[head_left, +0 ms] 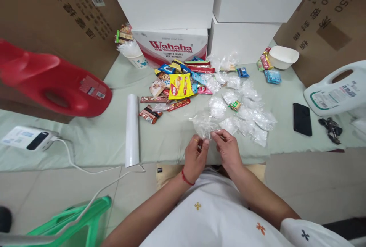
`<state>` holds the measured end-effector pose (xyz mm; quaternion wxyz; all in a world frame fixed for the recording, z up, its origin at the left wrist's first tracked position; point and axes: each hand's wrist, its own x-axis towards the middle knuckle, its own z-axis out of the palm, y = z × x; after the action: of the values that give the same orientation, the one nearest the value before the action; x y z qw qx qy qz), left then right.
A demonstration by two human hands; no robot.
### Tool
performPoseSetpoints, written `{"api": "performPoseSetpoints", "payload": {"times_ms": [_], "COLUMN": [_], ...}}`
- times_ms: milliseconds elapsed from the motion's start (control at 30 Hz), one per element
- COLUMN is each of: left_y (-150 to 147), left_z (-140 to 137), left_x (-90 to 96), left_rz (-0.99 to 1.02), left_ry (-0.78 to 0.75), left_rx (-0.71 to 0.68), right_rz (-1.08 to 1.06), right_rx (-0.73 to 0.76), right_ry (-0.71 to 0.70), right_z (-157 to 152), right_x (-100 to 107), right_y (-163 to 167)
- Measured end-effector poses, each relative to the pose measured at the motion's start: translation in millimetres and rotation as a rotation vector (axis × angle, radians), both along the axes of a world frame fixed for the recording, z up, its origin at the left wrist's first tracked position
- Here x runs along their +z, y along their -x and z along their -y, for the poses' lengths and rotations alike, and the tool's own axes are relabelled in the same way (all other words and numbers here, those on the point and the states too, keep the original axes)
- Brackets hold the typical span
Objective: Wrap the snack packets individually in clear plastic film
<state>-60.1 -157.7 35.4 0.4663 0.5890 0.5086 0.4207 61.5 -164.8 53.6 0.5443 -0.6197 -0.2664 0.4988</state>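
Both my hands pinch one clear plastic bag (203, 123) just above the table's front edge. My left hand (196, 153), with a ring and a red bracelet, is closed on its left side. Closed on the right side of the bag is my right hand (227, 147). The bag looks crumpled, and I cannot make out anything inside it. Several folded clear bags (248, 113) lie to the right, with a small green packet (235, 105) among them. Beyond my hands is a pile of wrapped snacks, with yellow packets (178, 86) on top.
A white roll (132, 130) lies left of my hands. Farther left are a red jug (60, 81) and a white device (27, 138) with a cable. A phone (302, 119), keys (331, 129) and a white jug (337, 88) are on the right. Boxes (171, 46) stand behind.
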Motion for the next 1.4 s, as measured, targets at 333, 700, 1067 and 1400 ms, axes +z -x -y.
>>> {"api": "performPoseSetpoints", "payload": {"times_ms": [333, 700, 1067, 1400], "left_y": [19.2, -2.4, 27.6, 106.7], "left_z": [-26.8, -10.1, -33.2, -40.1], "left_x": [-0.7, 13.5, 19.7, 38.0], "left_rz": [0.399, 0.141, 0.418, 0.292], "left_ry": [0.358, 0.215, 0.276, 0.370], "left_rx": [0.276, 0.064, 0.228, 0.045], "right_rz": [-0.287, -0.038, -0.152, -0.104], "right_rx": [-0.074, 0.075, -0.057, 0.018], "right_ry": [0.020, -0.074, -0.019, -0.006], "right_z": [2.8, 9.4, 1.0, 10.4], "right_x": [16.2, 21.3, 27.6, 32.1], "right_y": [-28.9, -12.1, -32.0, -79.1]}}
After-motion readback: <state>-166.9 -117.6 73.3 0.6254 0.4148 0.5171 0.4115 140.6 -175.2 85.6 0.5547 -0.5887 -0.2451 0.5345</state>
